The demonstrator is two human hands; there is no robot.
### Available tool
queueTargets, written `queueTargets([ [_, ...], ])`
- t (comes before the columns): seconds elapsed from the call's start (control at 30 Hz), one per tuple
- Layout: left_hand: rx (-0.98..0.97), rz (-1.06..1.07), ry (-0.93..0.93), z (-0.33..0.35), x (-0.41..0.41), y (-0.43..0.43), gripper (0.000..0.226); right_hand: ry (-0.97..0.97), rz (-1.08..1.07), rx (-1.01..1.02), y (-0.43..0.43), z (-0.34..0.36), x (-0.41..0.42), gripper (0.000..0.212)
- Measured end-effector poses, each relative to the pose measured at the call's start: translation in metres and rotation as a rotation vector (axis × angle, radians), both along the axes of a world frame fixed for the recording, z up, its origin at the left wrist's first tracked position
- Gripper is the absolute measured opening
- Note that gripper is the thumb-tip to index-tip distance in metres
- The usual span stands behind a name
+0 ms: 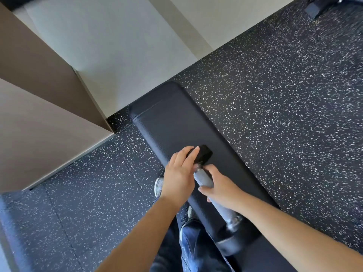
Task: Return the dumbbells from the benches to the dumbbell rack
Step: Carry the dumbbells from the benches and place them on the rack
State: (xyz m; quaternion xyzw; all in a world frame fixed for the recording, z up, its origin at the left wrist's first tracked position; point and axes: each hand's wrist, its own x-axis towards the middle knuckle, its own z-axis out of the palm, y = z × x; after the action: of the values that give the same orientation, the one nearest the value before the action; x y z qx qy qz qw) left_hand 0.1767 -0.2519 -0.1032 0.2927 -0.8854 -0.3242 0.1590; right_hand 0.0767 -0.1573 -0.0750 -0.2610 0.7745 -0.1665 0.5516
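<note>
A dumbbell with a grey knurled handle and black heads lies lengthwise on a black padded bench. Its far head shows past my fingers; its near head sits close to my body. My left hand rests over the far head and the top of the handle. My right hand wraps the middle of the handle. The dumbbell rack is not in view.
Speckled black rubber flooring surrounds the bench. A white wall and a tan panel stand to the left and ahead. My shoe and jeans are left of the bench. Dark equipment sits at the top right.
</note>
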Motion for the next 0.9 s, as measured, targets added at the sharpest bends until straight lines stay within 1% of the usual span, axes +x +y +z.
queueTargets([
  [0.1, 0.064, 0.063, 0.148, 0.042, -0.008, 0.0, 0.034, 0.035, 0.04, -0.038, 0.006, 0.042, -0.006, 0.056],
  [0.27, 0.136, 0.08, 0.259, 0.117, -0.018, 0.003, 0.033, -0.001, 0.098, -0.079, 0.02, 0.118, -0.016, 0.072],
  [0.37, 0.308, 0.08, 0.307, 0.161, -0.021, 0.01, 0.032, -0.053, 0.117, -0.105, 0.037, 0.164, -0.016, 0.086],
  [0.47, 0.448, 0.061, 0.31, 0.201, -0.026, 0.015, 0.038, -0.082, 0.093, -0.135, 0.055, 0.202, -0.013, 0.098],
  [0.53, 0.471, 0.034, 0.298, 0.227, -0.032, 0.02, 0.04, -0.072, 0.045, -0.163, 0.066, 0.223, -0.011, 0.1],
  [0.67, 0.437, -0.092, 0.313, 0.275, -0.045, 0.032, 0.043, -0.059, -0.098, -0.259, 0.088, 0.263, -0.003, 0.101],
  [0.8, 0.416, -0.238, 0.35, 0.317, -0.059, 0.05, 0.044, -0.159, -0.348, -0.432, 0.117, 0.296, 0.002, 0.096],
  [0.9, 0.374, -0.386, 0.381, 0.344, -0.075, 0.066, 0.037, -0.137, -0.515, -0.567, 0.136, 0.312, 0.008, 0.096],
])
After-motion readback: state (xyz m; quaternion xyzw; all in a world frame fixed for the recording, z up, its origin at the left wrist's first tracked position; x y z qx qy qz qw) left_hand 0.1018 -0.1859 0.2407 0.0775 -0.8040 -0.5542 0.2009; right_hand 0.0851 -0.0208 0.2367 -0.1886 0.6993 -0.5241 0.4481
